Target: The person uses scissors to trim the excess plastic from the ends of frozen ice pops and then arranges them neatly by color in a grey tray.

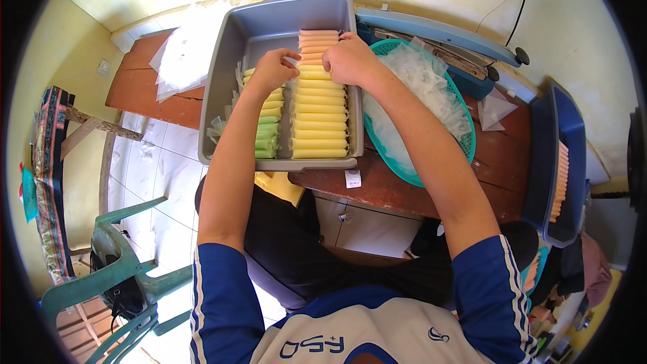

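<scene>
Left hand (275,71) and right hand (353,61) flank yellow tubes (320,108) along gray tub (276,21)'s right edge — left thumb and fingers apart, right's can't tell.

Dark lettering (313,346) and a small emblem (439,334) mark the shirt (384,313); print on the white tag (352,178) is unreadably small.

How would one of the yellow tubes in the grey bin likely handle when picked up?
The yellow tubes look plump and rounded in thin film, so one would probably give somewhat when pinched. Their glossy sheen suggests a slightly slippery surface. The long, round shape might let a loose one roll, though lying side by side in the grey bin likely limits that.
</scene>
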`<move>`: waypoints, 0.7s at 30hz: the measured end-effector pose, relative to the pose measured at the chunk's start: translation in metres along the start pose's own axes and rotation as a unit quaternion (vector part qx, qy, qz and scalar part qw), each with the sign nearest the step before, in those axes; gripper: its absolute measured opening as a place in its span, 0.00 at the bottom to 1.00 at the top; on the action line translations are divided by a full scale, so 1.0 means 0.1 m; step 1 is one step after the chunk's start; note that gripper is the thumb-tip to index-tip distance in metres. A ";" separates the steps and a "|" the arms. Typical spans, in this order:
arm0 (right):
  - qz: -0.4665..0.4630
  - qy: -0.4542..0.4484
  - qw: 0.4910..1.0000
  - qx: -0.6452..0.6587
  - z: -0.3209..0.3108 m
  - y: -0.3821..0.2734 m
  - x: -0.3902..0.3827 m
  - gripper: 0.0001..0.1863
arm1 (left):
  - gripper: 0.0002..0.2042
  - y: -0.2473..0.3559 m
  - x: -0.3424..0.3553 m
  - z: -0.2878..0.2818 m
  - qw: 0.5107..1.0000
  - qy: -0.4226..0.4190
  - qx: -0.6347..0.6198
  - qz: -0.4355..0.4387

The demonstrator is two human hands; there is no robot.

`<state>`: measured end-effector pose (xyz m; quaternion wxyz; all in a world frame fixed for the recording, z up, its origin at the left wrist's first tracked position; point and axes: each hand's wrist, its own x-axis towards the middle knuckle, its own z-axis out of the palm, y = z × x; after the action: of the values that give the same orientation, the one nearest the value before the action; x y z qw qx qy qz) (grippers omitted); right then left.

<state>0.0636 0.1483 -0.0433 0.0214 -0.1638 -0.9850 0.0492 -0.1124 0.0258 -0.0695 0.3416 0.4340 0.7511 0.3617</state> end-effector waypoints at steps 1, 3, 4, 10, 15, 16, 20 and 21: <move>-0.002 0.002 1.000 0.000 0.00 0.00 0.00 0.12 | 0.18 0.00 0.00 0.00 1.000 -0.001 -0.005 -0.005; -0.003 0.002 1.000 0.002 0.00 0.00 0.00 0.12 | 0.17 0.01 0.00 0.00 1.000 0.002 -0.003 -0.003; -0.004 0.002 1.000 0.003 0.01 0.01 0.00 0.11 | 0.17 0.00 0.00 0.00 1.000 0.005 0.000 -0.001; -0.036 0.059 0.998 0.007 0.09 0.07 0.01 0.08 | 0.16 -0.02 0.03 0.03 1.000 0.006 -0.016 0.010; -0.033 0.034 0.999 -0.009 0.08 0.05 0.01 0.07 | 0.15 -0.01 0.01 0.05 1.000 0.010 -0.016 0.006; -0.031 0.024 0.999 -0.014 0.07 0.03 0.01 0.07 | 0.15 -0.01 0.01 0.04 1.000 0.015 -0.008 0.001; -0.032 0.020 0.999 -0.005 0.04 0.03 0.00 0.07 | 0.14 -0.04 0.02 0.04 1.000 0.013 0.000 0.008; -0.032 0.017 0.999 -0.007 0.03 0.04 0.00 0.07 | 0.14 -0.05 0.03 0.05 1.000 0.012 0.008 0.004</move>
<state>0.0650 0.1515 -0.0468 0.0387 -0.1335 -0.9895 0.0390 -0.1113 0.0282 -0.0768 0.3279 0.4353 0.7564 0.3618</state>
